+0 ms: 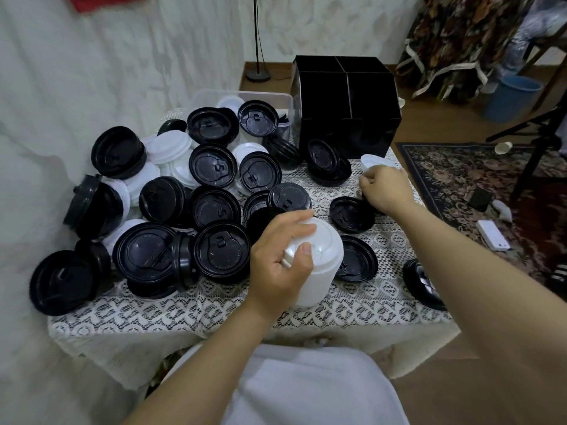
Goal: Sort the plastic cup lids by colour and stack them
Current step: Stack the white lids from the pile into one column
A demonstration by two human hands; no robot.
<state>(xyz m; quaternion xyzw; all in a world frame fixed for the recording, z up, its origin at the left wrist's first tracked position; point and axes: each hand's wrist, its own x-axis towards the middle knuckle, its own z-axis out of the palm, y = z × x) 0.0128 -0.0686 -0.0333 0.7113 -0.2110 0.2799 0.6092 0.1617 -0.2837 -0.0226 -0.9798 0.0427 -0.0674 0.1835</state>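
It was a home room: a lace-covered table [214, 305], a floral rug [478, 179] on wooden flooring, a floor lamp [257, 56] and a blue bin [514, 98].

The left hand [282, 256] covers the upper left side of the tall stack of white plastic cup lids [319, 265] it grips. The lids blur into 1 smooth column, so their number cannot be told. The curled fingers of the right hand [383, 188] hide most of the single white plastic lid [368, 163] they pinch. The right forearm cuts across the low stack of black plastic lids [422, 282] at the right edge of the lace-covered table [214, 305]. In the heaped pile of black and white lids [171, 191], the white ones lie mostly buried. The black divided organiser box [346, 105] is too dark inside to read. The blurred red object [107, 1] is cut off by the top edge.
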